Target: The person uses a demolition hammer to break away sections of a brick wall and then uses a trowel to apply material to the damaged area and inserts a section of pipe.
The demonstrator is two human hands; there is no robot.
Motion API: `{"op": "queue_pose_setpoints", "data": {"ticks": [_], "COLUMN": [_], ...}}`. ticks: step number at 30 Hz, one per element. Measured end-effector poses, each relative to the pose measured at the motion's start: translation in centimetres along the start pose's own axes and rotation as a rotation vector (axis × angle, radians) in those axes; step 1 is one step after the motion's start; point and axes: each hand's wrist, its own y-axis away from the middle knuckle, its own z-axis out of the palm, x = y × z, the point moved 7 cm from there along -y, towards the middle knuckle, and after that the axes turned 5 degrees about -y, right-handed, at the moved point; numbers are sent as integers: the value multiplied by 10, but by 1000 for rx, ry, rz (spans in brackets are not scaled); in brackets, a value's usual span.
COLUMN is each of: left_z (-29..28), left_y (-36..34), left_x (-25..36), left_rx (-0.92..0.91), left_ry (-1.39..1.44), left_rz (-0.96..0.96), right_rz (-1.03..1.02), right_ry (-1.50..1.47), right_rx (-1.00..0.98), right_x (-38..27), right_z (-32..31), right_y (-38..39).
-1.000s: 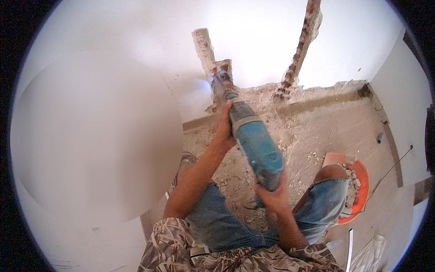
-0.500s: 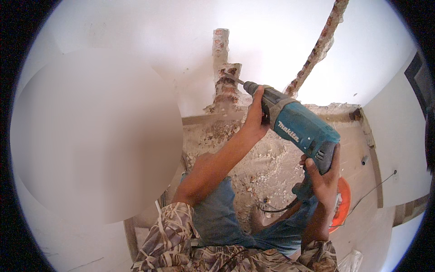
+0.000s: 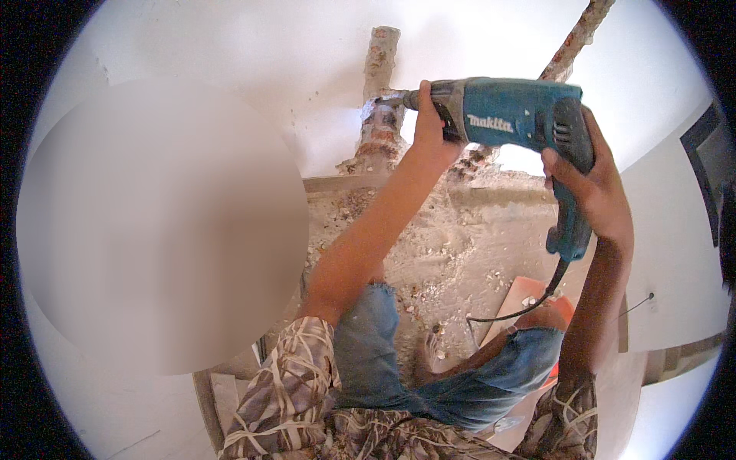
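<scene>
A teal and grey hammer drill (image 3: 512,113) is held level, its bit pointing left into a vertical chased groove (image 3: 380,92) cut in the white wall, where red brick shows. My left hand (image 3: 434,132) grips the drill's front collar near the chuck. My right hand (image 3: 586,184) is wrapped around the rear pistol handle. The black power cord (image 3: 521,307) hangs from the handle's base. My knees in blue denim shorts (image 3: 429,368) are below.
A second diagonal groove (image 3: 576,38) runs up the wall to the right. Plaster and brick rubble (image 3: 429,253) covers the floor at the wall's foot. An orange object (image 3: 537,295) lies by my right knee. A dark frame (image 3: 701,172) is at the right edge.
The drill has swung up from pointing down at the wall's base to level, and its bit now meets the vertical groove higher up. Both hands kept their grip.
</scene>
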Motion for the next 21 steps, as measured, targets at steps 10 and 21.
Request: {"op": "queue_pose_setpoints", "data": {"ticks": [10,21], "left_z": [4,-68], "left_y": [2,49], "left_x": [18,-66], "left_rx": [-113,42], "left_ry": [-207,-547], "left_rz": [206,-120], "right_rz": [-32,176], "right_ry": [111,-356], "right_rx": [-81,243], "right_x": [-30,144], "right_z": [8,33], "right_y": [-16,150]}}
